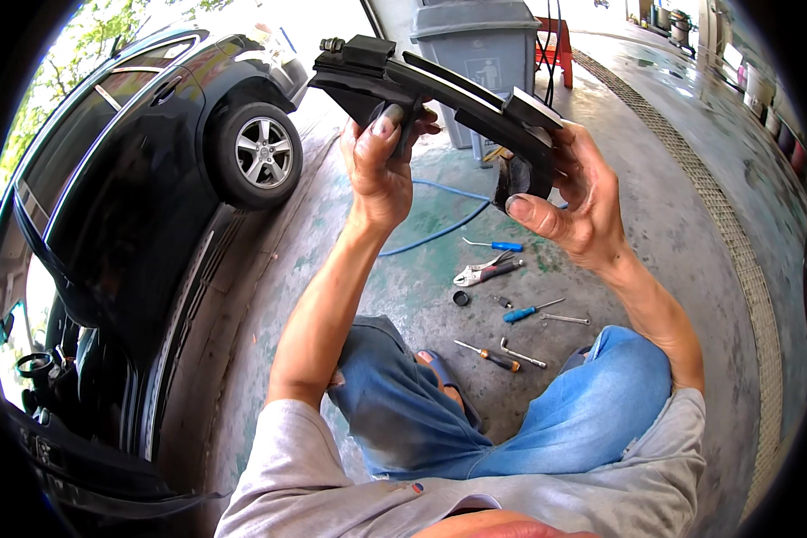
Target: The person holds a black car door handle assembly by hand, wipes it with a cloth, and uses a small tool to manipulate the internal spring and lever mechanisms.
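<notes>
Above the denim-covered knees (pixel 592 394), the left hand (pixel 381 170) is clamping thumb and fingers on a curved black part (pixel 484 124); the right hand (pixel 587 211) is gripping its other end. Locking pliers (pixel 487 269) are lying below, a grey bin (pixel 486 45) standing beyond.

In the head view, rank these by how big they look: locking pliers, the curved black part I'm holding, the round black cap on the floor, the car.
Largest to smallest:
1. Car
2. Curved black part, though it's held nearer the camera
3. Locking pliers
4. Round black cap
</notes>
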Available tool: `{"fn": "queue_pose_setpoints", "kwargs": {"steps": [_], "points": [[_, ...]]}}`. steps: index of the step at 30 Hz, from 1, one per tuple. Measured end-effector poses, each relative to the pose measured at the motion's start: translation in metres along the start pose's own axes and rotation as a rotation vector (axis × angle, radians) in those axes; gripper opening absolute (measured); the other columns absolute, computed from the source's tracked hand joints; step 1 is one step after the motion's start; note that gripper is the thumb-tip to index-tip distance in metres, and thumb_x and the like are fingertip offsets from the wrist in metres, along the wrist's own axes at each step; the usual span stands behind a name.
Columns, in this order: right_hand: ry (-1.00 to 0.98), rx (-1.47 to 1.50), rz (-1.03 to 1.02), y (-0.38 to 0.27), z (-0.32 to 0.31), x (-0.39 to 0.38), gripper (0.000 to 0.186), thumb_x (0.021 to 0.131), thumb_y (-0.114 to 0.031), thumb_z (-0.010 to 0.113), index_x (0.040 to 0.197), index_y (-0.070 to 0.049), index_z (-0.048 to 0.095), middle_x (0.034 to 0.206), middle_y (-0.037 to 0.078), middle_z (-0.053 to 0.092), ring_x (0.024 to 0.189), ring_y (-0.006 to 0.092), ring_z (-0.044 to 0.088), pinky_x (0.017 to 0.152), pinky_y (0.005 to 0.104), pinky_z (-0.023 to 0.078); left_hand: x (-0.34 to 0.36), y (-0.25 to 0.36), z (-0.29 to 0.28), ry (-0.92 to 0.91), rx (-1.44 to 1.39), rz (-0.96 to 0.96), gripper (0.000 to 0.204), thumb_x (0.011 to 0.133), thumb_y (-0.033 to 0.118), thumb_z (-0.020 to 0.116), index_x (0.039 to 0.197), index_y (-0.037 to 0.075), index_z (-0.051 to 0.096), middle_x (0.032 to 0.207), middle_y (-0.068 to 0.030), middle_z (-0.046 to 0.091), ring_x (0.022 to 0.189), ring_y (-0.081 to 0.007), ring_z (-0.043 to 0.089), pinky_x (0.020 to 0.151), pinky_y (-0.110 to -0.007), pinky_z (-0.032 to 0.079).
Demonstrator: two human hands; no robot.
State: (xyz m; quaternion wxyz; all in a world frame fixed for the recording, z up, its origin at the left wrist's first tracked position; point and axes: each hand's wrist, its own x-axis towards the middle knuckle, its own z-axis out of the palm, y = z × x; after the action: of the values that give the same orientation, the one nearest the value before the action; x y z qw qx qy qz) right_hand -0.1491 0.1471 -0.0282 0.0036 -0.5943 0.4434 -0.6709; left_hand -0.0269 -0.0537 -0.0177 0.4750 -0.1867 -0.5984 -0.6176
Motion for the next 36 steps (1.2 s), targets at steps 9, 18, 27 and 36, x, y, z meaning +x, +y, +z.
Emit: {"fn": "queue_pose_setpoints", "kwargs": {"steps": [9,18,27,36], "points": [[-0.013,-0.071,-0.037,0.0,-0.002,0.0,0.076,0.073,-0.034,0.083,0.128,0.007,0.05,0.102,0.015,0.066,0.09,0.0198,0.069,0.087,0.0325,0.055,-0.002,0.0,-0.007,-0.083,-0.019,-0.018,0.054,0.09,0.044,0.049,0.125,0.004,0.059,0.114,-0.0113,0.068,0.105,-0.0254,0.066,0.09,-0.046,0.053],[-0.018,-0.07,-0.041,-0.002,-0.005,0.001,0.079,0.073,-0.037,0.084,0.129,0.007,0.049,0.103,0.015,0.066,0.091,0.0196,0.068,0.087,0.0316,0.055,-0.001,-0.001,-0.005,-0.083,-0.038,-0.034,0.056,0.089,0.047,0.047,0.12,0.002,0.06,0.11,-0.0132,0.069,0.1,-0.0254,0.067,0.089,-0.044,0.054],[-0.004,-0.101,-0.083,-0.002,-0.007,0.002,0.077,0.073,-0.037,0.082,0.128,0.007,0.051,0.102,0.016,0.066,0.09,0.0213,0.07,0.085,0.0321,0.057,-0.001,0.005,0.011,0.027,-0.119,-0.039,0.049,0.088,0.04,0.054,0.108,-0.004,0.062,0.096,-0.0131,0.066,0.09,-0.0227,0.065,0.087,-0.041,0.054],[0.0,-0.107,-0.073,-0.007,-0.008,0.003,0.075,0.073,-0.036,0.08,0.126,0.008,0.05,0.101,0.017,0.065,0.089,0.0203,0.069,0.085,0.0315,0.057,0.001,0.003,0.006,0.023,0.005,-0.038,0.076,0.089,0.052,0.051,0.146,0.003,0.041,0.111,-0.011,0.067,0.096,-0.022,0.066,0.082,-0.039,0.056]]}}
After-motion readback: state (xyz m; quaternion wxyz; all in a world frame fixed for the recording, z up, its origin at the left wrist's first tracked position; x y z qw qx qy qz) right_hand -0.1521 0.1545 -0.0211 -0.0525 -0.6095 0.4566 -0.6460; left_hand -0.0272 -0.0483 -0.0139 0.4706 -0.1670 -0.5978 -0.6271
